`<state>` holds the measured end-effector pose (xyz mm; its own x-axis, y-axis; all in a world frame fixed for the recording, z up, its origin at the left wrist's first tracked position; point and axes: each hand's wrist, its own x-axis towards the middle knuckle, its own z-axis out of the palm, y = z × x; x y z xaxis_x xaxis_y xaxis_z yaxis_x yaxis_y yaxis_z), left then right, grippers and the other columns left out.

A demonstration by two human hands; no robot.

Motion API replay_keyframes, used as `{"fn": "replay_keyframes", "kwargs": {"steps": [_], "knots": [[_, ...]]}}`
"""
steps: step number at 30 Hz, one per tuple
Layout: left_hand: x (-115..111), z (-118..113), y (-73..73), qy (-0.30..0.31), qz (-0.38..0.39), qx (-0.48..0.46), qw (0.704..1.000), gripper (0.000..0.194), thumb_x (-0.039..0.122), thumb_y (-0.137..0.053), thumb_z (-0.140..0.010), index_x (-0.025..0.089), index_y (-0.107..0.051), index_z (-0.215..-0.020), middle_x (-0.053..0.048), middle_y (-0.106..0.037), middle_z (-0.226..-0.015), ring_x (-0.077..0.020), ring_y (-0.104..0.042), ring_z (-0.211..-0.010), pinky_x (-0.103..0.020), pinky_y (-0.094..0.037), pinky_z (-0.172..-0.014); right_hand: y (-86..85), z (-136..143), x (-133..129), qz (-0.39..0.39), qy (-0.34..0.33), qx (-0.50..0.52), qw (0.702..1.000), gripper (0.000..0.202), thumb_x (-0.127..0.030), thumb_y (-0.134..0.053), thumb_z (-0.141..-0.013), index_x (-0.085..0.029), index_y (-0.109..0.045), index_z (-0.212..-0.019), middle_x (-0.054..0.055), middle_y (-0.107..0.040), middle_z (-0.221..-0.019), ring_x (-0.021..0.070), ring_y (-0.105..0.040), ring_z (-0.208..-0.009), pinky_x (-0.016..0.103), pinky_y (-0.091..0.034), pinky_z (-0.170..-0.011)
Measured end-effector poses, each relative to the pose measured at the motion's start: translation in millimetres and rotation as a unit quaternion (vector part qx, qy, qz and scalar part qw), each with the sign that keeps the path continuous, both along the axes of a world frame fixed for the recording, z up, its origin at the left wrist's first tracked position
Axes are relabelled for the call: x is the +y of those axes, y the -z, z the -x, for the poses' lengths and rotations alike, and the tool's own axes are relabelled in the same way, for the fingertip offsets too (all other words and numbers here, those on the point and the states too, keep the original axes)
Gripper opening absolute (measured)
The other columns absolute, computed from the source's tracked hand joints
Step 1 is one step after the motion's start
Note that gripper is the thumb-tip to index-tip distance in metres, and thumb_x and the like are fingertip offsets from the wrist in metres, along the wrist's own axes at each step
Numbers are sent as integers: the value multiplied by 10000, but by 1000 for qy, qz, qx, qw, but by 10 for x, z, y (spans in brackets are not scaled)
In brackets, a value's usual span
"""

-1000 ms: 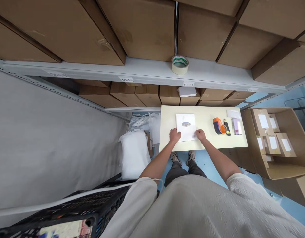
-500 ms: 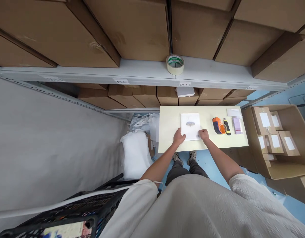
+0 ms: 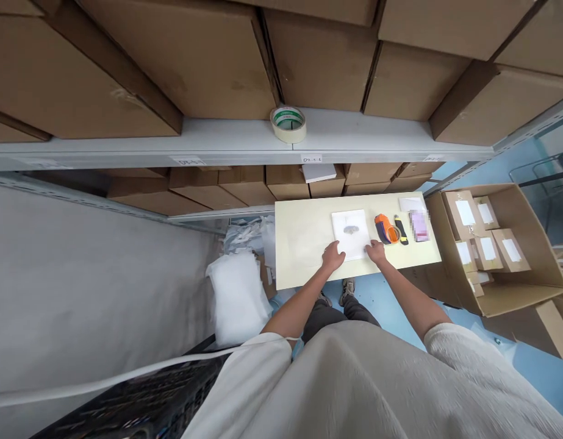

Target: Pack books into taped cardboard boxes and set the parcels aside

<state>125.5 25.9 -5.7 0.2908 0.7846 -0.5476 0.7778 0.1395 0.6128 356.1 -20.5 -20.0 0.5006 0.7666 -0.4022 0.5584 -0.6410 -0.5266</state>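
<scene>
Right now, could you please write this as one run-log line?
left hand: at white packet, lower left; right hand: at its lower right; packet: on or just above table; rightward: orange tape dispenser, cutter

Along the edge of the long grey metal shelf (image 3: pixel 377 137) we are making out a handwritten "D" starting the central small white paper label (image 3: pixel 311 158); the characters after it are blurring. We are also seeing green printing inside the round cream tape roll (image 3: pixel 288 133) and marks on the flat white rectangular packet (image 3: pixel 352 244), both too small for reading.
</scene>
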Motion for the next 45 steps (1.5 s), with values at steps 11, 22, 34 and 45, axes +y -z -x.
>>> {"fn": "replay_keyframes", "kwargs": {"steps": [11,22,34,45], "knots": [[47,-364,-213,28,-79,11,996,613,206,-592,-946,202,-536,-1556,-141,-470,-1699,-337,-429,-1584,-467,-374,-1299,-513,-990,-340,-98,47,3,994,293,-283,-549,-887,-208,-746,-1092,127,-790,-1107,296,-733,-1013,424,-592,-942],[-300,-736,-220,113,-36,11,993,584,248,-570,-981,199,-543,-1563,-142,-520,-1665,-339,-488,-1527,-478,-403,-1249,-233,-1581,-179,24,-79,-145,986,441,-219,-615,-911,-166,-635,-1348,196,-618,-1411,338,-570,-1281,420,-481,-1028],[-347,-647,-119,123,-38,31,991,536,233,-540,-960,172,-603,-1489,-158,-542,-1626,-334,-484,-1526,-477,-400,-1254,-158,-1671,-88,20,-152,-154,976,279,-176,-580,-950,-161,-603,-1228,190,-678,-1200,327,-588,-1142,416,-457,-965],[-291,-491,-222,84,-64,12,994,503,209,-568,-946,194,-637,-1444,-139,-570,-1607,-311,-511,-1512,-482,-408,-1264,-754,-1648,198,-159,66,61,983,577,-385,-615,-821,-219,-545,-1369,105,-731,-1184,261,-694,-996,378,-545,-900]]}}
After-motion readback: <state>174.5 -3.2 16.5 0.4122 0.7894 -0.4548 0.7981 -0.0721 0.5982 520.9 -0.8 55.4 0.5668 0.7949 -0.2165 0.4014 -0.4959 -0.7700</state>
